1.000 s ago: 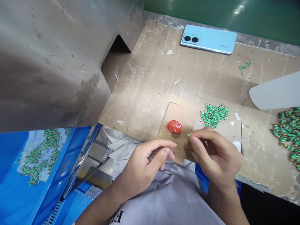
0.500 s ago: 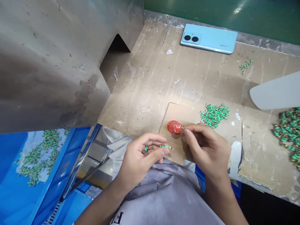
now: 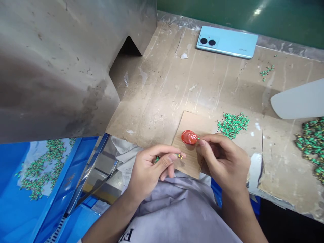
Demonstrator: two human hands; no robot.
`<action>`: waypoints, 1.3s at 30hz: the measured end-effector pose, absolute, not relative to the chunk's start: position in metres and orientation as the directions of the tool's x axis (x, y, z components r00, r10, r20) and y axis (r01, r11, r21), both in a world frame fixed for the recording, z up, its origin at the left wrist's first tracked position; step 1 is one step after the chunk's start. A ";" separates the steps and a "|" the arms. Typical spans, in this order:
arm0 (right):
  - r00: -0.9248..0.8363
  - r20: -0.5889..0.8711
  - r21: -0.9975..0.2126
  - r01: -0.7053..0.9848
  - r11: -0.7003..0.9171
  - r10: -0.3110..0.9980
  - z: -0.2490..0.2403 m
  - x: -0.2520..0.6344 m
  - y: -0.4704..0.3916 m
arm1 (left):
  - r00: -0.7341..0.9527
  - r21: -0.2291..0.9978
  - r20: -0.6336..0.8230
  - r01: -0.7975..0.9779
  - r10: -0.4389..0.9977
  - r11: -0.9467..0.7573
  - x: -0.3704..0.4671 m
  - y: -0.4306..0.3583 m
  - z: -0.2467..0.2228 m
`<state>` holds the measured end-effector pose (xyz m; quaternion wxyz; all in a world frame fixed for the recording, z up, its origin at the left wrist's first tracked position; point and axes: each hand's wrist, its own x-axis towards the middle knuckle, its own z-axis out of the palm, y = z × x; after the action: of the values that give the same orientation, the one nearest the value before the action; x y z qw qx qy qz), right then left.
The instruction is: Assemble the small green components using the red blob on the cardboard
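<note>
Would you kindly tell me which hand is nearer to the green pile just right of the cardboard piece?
Right: the right hand is just on the near side of the green pile, while the left hand is farther off to the left, by the cardboard piece.

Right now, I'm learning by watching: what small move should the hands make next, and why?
I'd probably have the right hand draw its thin green piece from the red substance toward the left hand: the piece's tip sits at the substance's right edge, and the left hand pinches a green-and-yellow piece.
</note>
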<state>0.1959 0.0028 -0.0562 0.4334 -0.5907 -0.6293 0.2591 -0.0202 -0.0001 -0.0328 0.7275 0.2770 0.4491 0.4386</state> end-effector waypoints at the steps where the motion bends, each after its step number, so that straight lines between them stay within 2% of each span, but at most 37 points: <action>1: 0.080 0.239 -0.841 0.514 0.165 0.968 -0.056 0.196 0.002 | 0.209 0.796 -0.413 -0.390 0.886 0.463 -0.020 0.000 -0.033; 9: 0.048 0.244 -0.826 0.534 0.181 0.969 -0.052 0.195 0.005 | 0.224 0.692 -0.486 -0.491 0.845 0.529 -0.015 0.002 -0.032; 13: 0.047 0.249 -0.825 0.533 0.186 0.967 -0.052 0.195 0.005 | 0.210 0.713 -0.445 -0.505 0.871 0.486 -0.016 0.003 -0.032; 19: 0.033 0.252 -0.822 0.535 0.196 0.967 -0.053 0.194 0.005 | 0.196 0.680 -0.487 -0.526 0.851 0.511 -0.017 0.004 -0.030; 24: 0.058 0.273 -0.816 0.542 0.200 0.960 -0.052 0.198 0.003 | 0.199 0.708 -0.436 -0.526 0.878 0.471 -0.016 0.004 -0.032; 27: 0.045 0.280 -0.769 0.609 0.195 0.959 -0.048 0.208 -0.003 | 0.194 0.714 -0.457 -0.502 0.868 0.488 -0.017 0.004 -0.031; 31: -0.063 0.245 -0.670 0.711 0.216 0.967 -0.041 0.226 -0.011 | 0.140 0.782 -0.454 -0.411 0.880 0.469 -0.018 0.003 -0.028; 39: -0.180 0.238 -0.610 0.737 0.291 0.954 -0.049 0.234 -0.013 | 0.114 0.816 -0.494 -0.282 0.862 0.505 -0.012 0.001 -0.025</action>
<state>0.2336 -0.0131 -0.0489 0.2981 -0.5667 -0.7461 0.1826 -0.0124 0.0013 -0.0247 0.6928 0.2778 0.5220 0.4127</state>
